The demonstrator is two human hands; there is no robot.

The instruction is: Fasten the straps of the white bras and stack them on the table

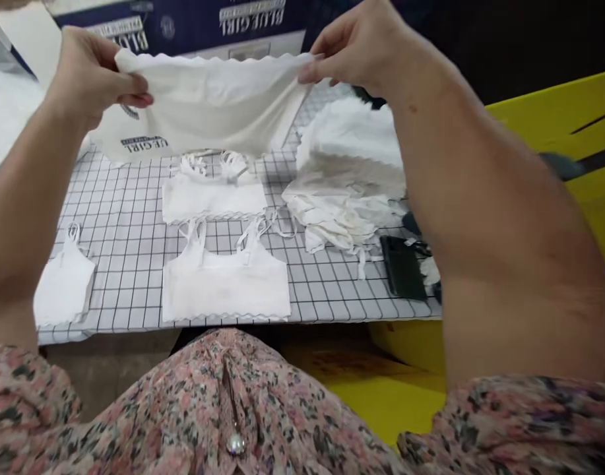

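My left hand (97, 76) and my right hand (356, 49) pinch opposite ends of the scalloped top edge of a white strappy crop top (208, 99), holding it stretched in the air above the table. Below it, a white strappy top (213, 201) lies on the grid-patterned mat (128, 244). Another white top (225, 287) lies flat nearer me, and a smaller one (64, 287) lies at the left. A heap of white tops (346, 171) sits under my right forearm, partly hidden.
A black phone-like object (402, 269) and dark cables lie beside the heap. A white printed bag (134, 142) lies behind the mat. A blue-and-white printed carton (183, 20) stands at the back. Yellow surfaces (569, 112) extend along the right. My floral sleeveless garment fills the bottom.
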